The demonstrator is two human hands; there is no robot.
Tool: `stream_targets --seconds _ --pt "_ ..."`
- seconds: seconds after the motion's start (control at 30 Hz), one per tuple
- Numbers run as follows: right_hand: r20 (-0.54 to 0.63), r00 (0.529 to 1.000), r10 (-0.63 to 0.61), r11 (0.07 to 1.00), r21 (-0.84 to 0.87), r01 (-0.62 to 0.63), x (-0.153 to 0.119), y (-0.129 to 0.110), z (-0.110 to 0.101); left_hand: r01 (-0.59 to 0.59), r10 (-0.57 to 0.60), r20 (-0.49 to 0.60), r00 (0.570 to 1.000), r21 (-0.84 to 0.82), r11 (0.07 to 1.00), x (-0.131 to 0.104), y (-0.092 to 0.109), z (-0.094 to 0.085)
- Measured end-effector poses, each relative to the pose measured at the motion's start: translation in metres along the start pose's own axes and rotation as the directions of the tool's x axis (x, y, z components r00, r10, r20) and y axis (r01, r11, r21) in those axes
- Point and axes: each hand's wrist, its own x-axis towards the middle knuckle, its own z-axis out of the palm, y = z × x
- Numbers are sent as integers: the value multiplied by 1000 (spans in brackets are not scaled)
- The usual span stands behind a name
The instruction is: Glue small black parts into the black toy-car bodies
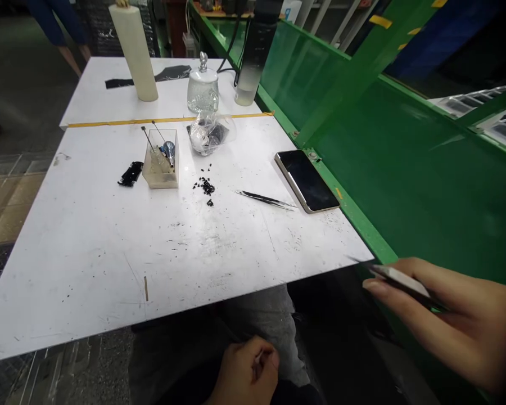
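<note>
Pinches a thin tool (405, 282) in the right hand (451, 315), by the front right corner of the white table (88, 242). Has the left hand (247, 371) low, off the near edge, curled in; cannot tell if holding something. Has a phone (307, 180), black bits (207, 186) and a box (161, 180) on top.

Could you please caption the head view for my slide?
Right hand holds a slim tool beside a white table scattered with black bits; left hand curls near the lap.
</note>
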Motion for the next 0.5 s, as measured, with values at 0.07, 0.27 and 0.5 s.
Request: stream_targets --seconds 0.07,0.27,0.5 --pt "-15 996 93 992 84 -91 27 -13 1 -9 6 63 998 44 999 0 12 -5" --pt "32 939 342 924 172 -343 143 -41 8 -134 119 256 959 42 990 2 101 -38" --pt "-12 904 428 902 -63 -428 234 -19 -6 -477 464 116 878 271 836 46 200 -74"
